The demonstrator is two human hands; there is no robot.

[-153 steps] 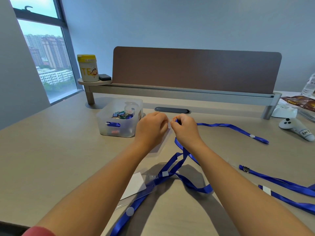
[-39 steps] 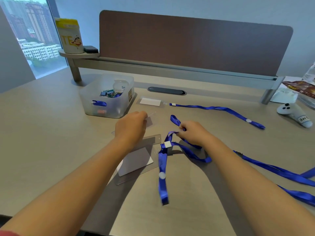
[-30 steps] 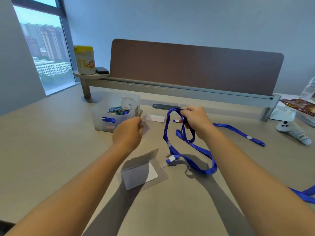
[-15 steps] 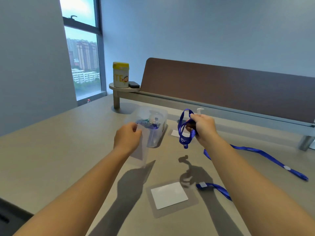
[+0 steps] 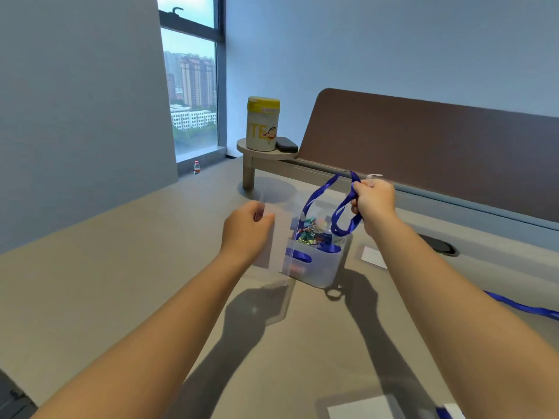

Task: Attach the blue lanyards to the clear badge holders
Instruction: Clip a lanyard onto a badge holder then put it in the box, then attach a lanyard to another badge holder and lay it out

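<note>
A clear badge holder (image 5: 279,237) hangs upright in the air at the centre of the frame, pinched at its left edge by the left hand (image 5: 246,229), whose fingers are closed on it. The sleeve is so transparent that its outline is hard to trace; only its edges and a pale sheen show, and its lower edge blurs into the bin behind it.

Just to the right, the right hand (image 5: 373,202) is clenched around a bunched blue lanyard (image 5: 343,220), lifted above the desk. Two loops droop from the fist in front of the bin, and a whitish clip end pokes out above the knuckles (too small and blurred to make out its shape). How much strap is folded inside the fist is hidden.

Behind both sits a translucent storage bin (image 5: 322,264) on the desk (image 5: 121,267), holding small colourful bits that cannot be identified and some blue strap.

At the bottom edge another badge holder with a white card (image 5: 358,409) lies flat, cut off by the frame, with a blue strap end beside it. A second lanyard (image 5: 520,306) trails off the right edge. A white card (image 5: 373,257) lies right of the bin. In the upper centre, a yellow-lidded canister (image 5: 262,124) stands on a small shelf beside the brown divider panel (image 5: 438,152).
</note>
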